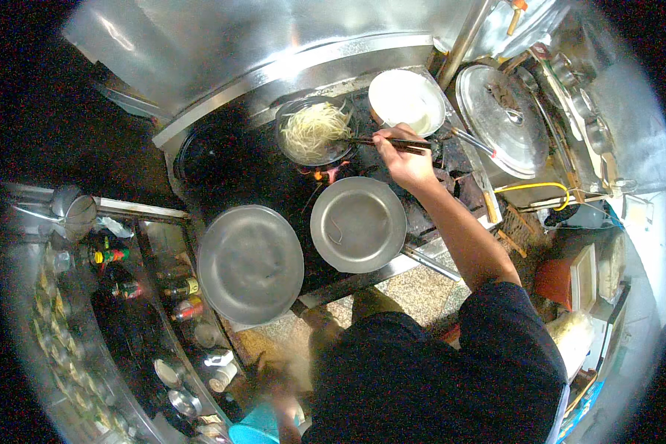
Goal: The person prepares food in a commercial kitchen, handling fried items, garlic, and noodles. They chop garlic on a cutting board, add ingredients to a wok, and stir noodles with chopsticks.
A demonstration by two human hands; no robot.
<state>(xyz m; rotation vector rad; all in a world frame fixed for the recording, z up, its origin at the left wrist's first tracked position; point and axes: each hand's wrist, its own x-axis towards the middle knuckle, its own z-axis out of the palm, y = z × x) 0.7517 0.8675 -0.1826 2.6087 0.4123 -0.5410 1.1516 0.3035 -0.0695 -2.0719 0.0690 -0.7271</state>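
Observation:
My right hand [405, 161] grips a pair of dark chopsticks [416, 147]. Their tips reach the right side of a dark pan [287, 152] holding a heap of pale thin strips [313, 130], perhaps shredded vegetable or noodles. Flames [328, 175] show at that pan's near edge. Just beyond my right hand is a white bowl [408, 97]. Closer to me lies a grey frying pan [361, 222] with one thin strand in it, its metal handle pointing right. Low in the picture, my left hand [278, 374] is motion-blurred above a teal container [255, 424]; its fingers are unclear.
A wide grey pan [251, 263] occupies the stove's near left. On the right are a large lidded metal pot [502, 119] and a yellow hose [538, 186]. Bottles [188, 308] and jars line the left shelf. A steel splash wall [266, 33] rises behind the stove.

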